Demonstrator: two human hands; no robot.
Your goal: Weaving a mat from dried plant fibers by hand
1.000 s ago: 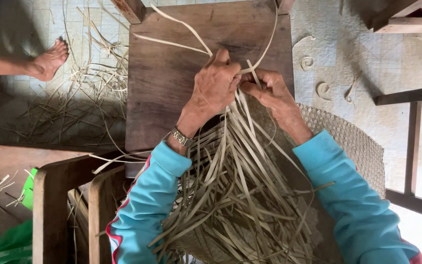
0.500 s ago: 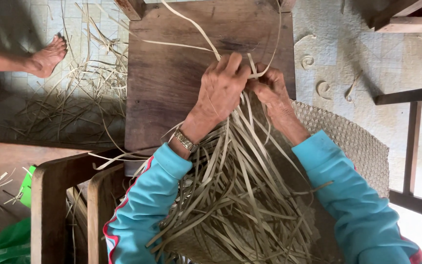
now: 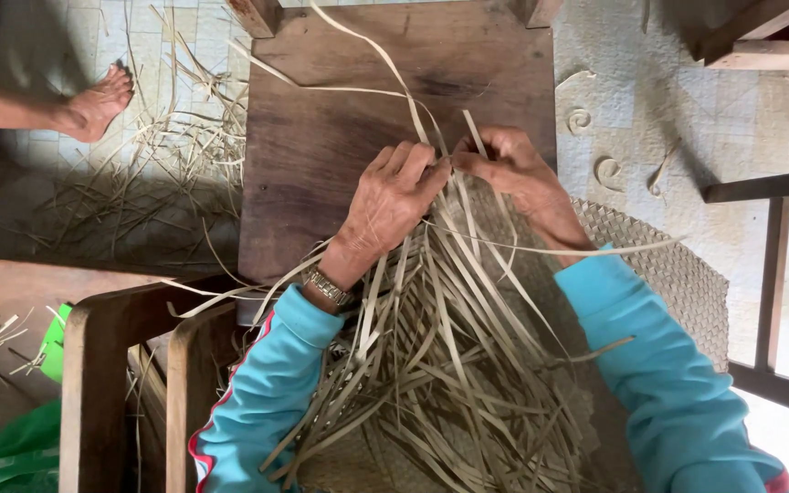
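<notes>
Where the view begins, nearest me, I log a heap of loose pale strips (image 3: 431,383) fanning over my lap, with the two turquoise sleeves (image 3: 267,383) entering either side of it; no room to move between them.

Item, woven mat (image 3: 678,274): finished panel under the strips, its rounded edge showing at right, past the right sleeve.

Item, wooden chair frame (image 3: 93,383): two upright rails near left, just beside the left elbow, hemming that side in. Green plastic (image 3: 11,447) lies beyond it at the lower left corner.

Item, left hand (image 3: 393,196): wristwatch (image 3: 329,288) at the wrist, grip curled down on the gathered strip ends, fingers pressed together over them.

Item, right hand (image 3: 513,169): fingertips meeting the left hand's, grip pinching a few strip ends between thumb and fingers. Both hands sit where the strips converge, over the near half of the counter.

Item, counter (image 3: 321,137): dark wooden board, bare on its left and far parts, which is the only open surface. Long single strips arc from the hands across it toward the far edge; one runs off to the right over the mat.

Item, dark rails (image 3: 769,274) at right, standing well apart from the right arm.

Item, floor (image 3: 650,100): pale, with curled shavings right of the counter and scattered strip offcuts (image 3: 166,173) left of it.

Item, farthest left: another person's bare foot (image 3: 93,105) beside the offcuts.
</notes>
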